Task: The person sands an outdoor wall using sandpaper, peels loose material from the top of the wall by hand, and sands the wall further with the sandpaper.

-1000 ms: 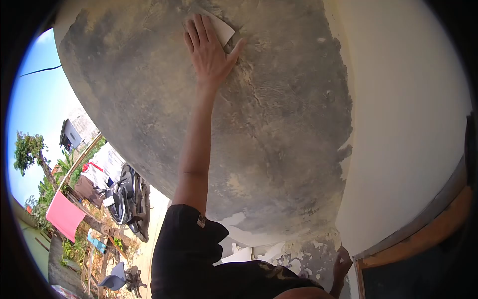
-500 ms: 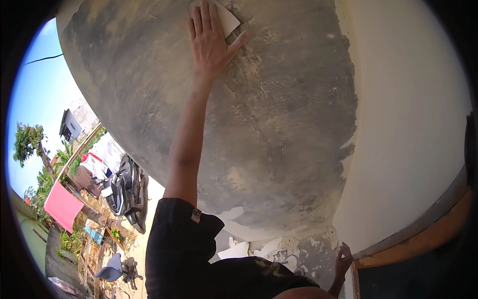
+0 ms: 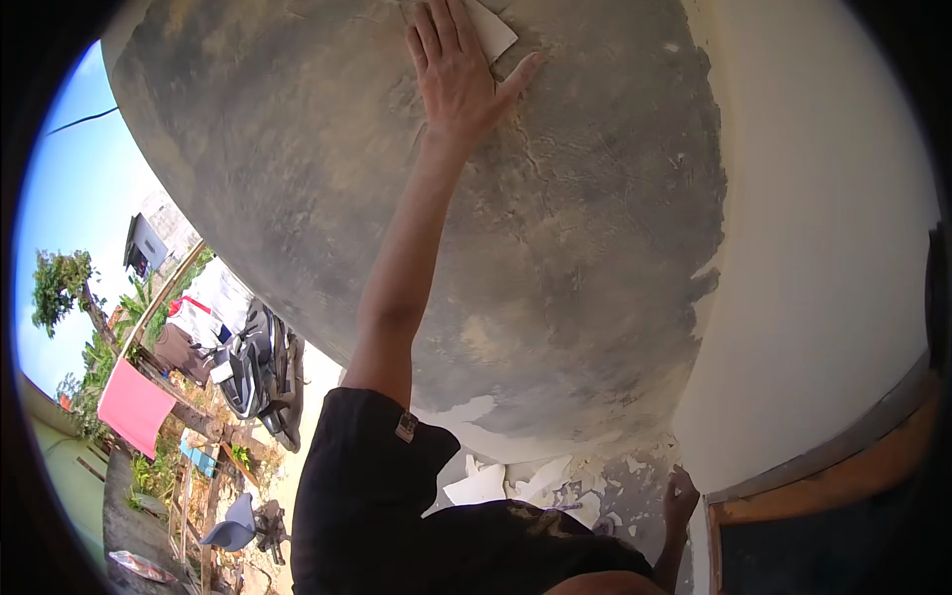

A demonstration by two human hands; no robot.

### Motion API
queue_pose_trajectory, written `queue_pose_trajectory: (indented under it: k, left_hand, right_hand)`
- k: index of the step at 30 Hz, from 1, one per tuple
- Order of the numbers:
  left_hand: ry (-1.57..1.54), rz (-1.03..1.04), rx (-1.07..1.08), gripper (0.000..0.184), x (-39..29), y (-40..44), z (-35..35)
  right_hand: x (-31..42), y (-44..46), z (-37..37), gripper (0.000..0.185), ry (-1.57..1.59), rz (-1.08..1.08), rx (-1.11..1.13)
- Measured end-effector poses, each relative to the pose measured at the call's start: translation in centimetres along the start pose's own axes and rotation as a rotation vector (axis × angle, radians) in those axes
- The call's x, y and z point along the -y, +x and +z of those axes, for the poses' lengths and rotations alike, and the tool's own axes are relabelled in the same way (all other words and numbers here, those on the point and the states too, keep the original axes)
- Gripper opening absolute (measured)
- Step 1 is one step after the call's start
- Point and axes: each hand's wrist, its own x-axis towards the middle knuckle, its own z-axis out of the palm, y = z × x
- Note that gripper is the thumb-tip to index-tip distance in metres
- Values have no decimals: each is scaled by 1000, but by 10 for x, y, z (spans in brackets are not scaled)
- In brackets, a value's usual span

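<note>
My left hand (image 3: 458,91) lies flat against a grey, patchy plastered wall (image 3: 585,198), arm stretched upward. Its fingers press a pale sheet, probably sandpaper (image 3: 493,32), onto the surface, and the thumb sticks out to the right. Part of the sheet is covered by the fingers, and its upper end reaches the frame's top edge. Low at the right, my right hand (image 3: 680,498) hangs near the wall's lower corner with fingers loosely curled. Nothing shows in it.
A smooth cream wall (image 3: 813,218) adjoins at right, above a wooden frame (image 3: 833,496) with a dark panel. Pale broken flakes (image 3: 476,486) lie below. Outdoors at left are a motorbike (image 3: 248,372), a pink cloth (image 3: 134,407) and a blue-grey chair (image 3: 231,526).
My left hand has slid right and slightly down across the plaster with the sheet beneath it. My right hand stays low, fingers curled. The view has shifted a little.
</note>
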Motion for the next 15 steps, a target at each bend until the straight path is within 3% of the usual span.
queue_pose_trajectory:
  k: [7,10,12,14,15]
  left_hand:
    - [-201,47,562,105,-85,-196,-23]
    - [-164,43,360,104,-57,-138,-8]
    - [-102,4,102,96,-19,-56,4]
    - [-127,3,-7,93,-8,-9,-1]
    - [-117,-1,49,93,-9,-21,-2]
  right_hand:
    - [5,6,8,23,24,22,-55]
    - [-10,-1,6,24,-21,-6,-51]
    - [-14,-2,13,24,-27,-18,-31]
    - [-15,-10,9,24,-21,10,12]
    - [-15,-14,7,24,-35,20,31]
